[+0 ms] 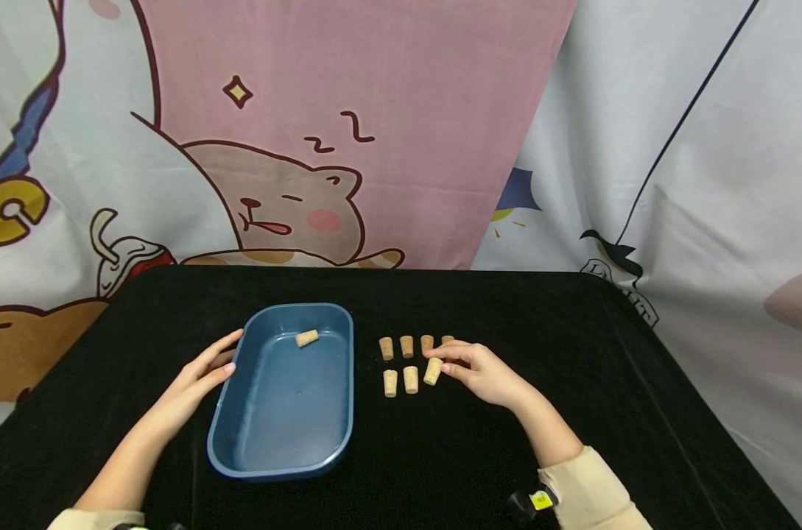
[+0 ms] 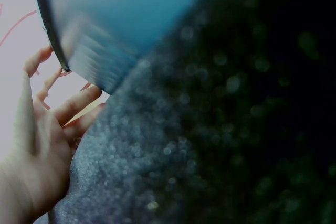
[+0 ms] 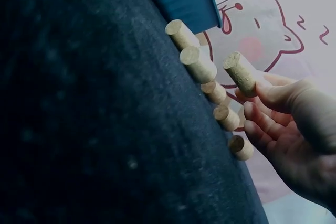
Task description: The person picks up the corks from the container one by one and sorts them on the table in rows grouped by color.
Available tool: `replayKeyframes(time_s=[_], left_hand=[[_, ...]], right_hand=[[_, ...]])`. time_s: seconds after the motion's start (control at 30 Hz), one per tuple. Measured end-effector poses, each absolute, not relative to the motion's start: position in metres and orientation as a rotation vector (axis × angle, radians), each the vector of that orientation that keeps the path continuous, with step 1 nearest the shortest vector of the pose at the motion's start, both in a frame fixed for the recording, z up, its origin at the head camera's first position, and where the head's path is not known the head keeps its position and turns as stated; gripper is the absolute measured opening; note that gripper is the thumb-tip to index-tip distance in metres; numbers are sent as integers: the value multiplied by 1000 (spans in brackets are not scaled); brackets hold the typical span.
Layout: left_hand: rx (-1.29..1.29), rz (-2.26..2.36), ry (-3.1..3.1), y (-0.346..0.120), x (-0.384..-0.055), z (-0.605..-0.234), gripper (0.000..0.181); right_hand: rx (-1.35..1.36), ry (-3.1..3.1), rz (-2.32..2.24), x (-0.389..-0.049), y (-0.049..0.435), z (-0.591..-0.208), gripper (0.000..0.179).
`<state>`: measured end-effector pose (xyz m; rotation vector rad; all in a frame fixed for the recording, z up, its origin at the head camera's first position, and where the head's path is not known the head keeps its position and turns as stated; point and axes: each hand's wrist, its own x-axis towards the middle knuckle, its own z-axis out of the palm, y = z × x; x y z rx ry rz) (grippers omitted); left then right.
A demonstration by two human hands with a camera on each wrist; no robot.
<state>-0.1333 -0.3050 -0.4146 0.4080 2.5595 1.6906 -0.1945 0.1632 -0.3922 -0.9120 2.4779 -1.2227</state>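
Note:
My right hand (image 1: 483,374) pinches a cork (image 1: 432,372) between thumb and fingers, tilted and lifted off the cloth; the right wrist view shows this cork (image 3: 241,74) apart from the others. Two corks stand just left of it, among them a near one (image 1: 410,380). Behind is a row of several more corks (image 1: 406,347), the rightmost partly hidden by the hand. My left hand (image 1: 188,386) touches the left side of a blue plastic tray (image 1: 216,430) with its fingers extended. Inside the tray, one cork (image 1: 306,338) lies on its side near the far end.
Black cloth (image 1: 427,456) covers the table under the tray and corks. Behind the table hangs a printed curtain (image 1: 440,147) with cartoon animals. A black strap device (image 1: 533,504) sits at the right wrist.

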Motion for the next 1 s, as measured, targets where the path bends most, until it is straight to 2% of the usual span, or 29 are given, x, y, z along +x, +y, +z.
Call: replayKeyframes(time_s=[1.0], left_hand=[[400,1699,2550,-305,-134,-415,54]], right_hand=[[-883,2538,-1069,-195,158,-410,35]])
